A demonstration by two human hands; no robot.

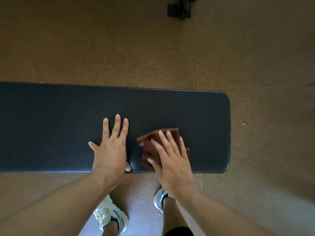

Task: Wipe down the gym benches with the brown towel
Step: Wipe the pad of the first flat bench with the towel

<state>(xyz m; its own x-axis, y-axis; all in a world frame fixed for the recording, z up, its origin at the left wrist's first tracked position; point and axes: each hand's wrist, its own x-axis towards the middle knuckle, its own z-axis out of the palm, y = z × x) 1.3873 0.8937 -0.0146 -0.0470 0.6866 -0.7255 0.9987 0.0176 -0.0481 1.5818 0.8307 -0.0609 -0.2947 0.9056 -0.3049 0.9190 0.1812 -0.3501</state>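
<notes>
Your brown towel [148, 147] lies folded on the black bench pad [51, 116], toward the pad's right end and nearer its near edge than its far one. Your right hand [170, 160] presses flat on it, fingers straight and slightly spread, the fingertips reaching almost to the towel's far edge (the hand is motion-blurred, so the thumb's exact spot is hard to read). Towel corners show past the fingers on the left and far side. Your left hand [110, 147] rests palm-down on the bare pad just left of the towel, its fingers straight and fanned apart, thumb out toward the near edge. Below the pad's near edge, your 2 white sneakers [110, 217] stand on the speckled floor [119, 40].
</notes>
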